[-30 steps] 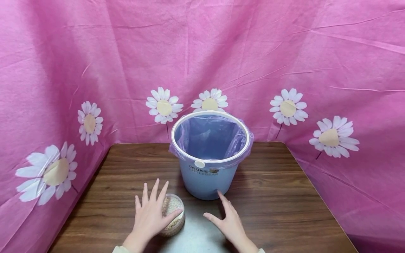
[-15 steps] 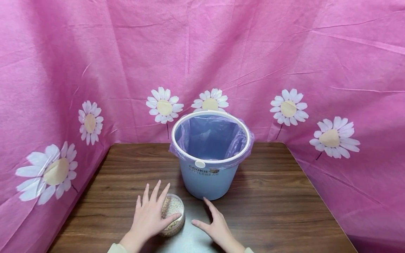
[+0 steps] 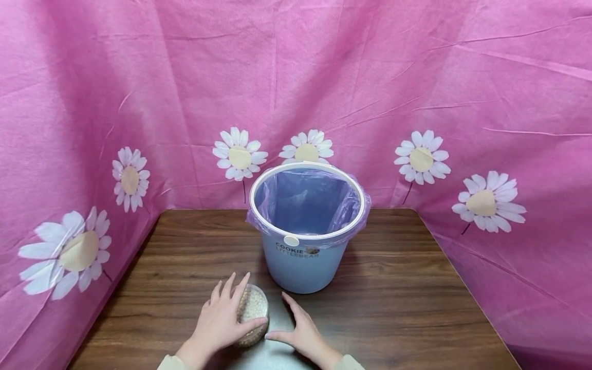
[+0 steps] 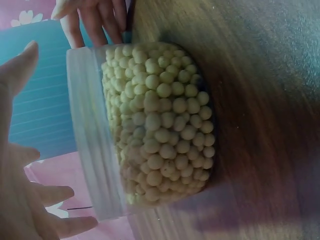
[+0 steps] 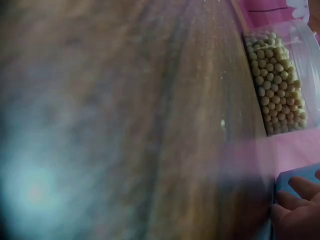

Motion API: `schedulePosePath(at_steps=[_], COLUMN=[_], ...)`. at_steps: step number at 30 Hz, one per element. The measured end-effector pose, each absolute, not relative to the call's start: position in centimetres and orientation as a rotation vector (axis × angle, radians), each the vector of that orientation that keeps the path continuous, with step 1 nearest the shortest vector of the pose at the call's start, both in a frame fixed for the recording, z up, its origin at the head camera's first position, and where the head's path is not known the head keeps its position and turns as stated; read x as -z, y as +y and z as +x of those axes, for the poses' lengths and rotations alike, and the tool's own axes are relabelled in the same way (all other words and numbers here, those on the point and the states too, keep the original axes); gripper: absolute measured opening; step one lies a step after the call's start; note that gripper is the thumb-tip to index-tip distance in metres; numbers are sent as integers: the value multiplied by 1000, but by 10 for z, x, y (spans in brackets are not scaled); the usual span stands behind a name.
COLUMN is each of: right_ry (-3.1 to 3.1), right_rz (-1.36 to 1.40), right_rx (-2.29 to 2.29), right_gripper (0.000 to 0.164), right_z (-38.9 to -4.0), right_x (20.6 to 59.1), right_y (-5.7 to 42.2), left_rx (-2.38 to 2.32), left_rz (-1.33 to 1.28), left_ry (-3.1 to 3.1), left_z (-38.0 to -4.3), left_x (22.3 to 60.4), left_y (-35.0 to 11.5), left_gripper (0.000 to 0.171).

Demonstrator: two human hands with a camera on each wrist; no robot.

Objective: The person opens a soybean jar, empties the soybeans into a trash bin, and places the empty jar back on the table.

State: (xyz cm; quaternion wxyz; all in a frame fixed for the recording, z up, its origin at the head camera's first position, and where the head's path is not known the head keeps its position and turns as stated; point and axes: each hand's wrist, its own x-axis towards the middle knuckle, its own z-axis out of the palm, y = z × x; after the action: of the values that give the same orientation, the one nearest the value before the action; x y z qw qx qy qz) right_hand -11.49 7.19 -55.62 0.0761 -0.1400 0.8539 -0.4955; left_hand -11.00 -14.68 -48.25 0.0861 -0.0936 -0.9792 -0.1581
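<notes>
Looking at dark wood-grain table [image 3: 398, 298] with pale glare [image 3: 277, 354] up front, backed and flanked by pink daisy cloth [image 3: 296, 67]. Got jar [image 3: 254, 305] upright on it, front-left of blue bucket [image 3: 302, 270], under loosely spread left hand [image 3: 221, 319]. Got right hand [image 3: 301, 331] just beside jar, also released.

i see wood-grain table [image 5: 150, 100] filling most of the view, blurred, with pale glare [image 5: 35, 190] at lower left. upper right, a clear jar [image 5: 307, 60] holds round beige beads [image 5: 275, 85]. pink cloth [image 5: 297, 150] shows between it and the right hand [image 5: 302, 215], whose fingers overlap something blue [image 5: 284, 181], too cropped for me to identify.
</notes>
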Motion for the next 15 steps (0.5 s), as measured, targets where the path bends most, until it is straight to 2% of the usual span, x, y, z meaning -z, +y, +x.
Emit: schedulePosePath(at_steps=[6,15], right_ry=[2548,2497], right_rz=[-436,-475], right_rx=[1477,1438], right_gripper=[101,98], right_z=[-120,-126], right_x=[559,559], right_y=[64,62], left_rx=[481,498], left_rz=[-275,-292], left_ry=[-2972,-3037], left_z=[-111,-111], left_x=[489,493], left_y=[-147,-144], left_gripper=[113,120])
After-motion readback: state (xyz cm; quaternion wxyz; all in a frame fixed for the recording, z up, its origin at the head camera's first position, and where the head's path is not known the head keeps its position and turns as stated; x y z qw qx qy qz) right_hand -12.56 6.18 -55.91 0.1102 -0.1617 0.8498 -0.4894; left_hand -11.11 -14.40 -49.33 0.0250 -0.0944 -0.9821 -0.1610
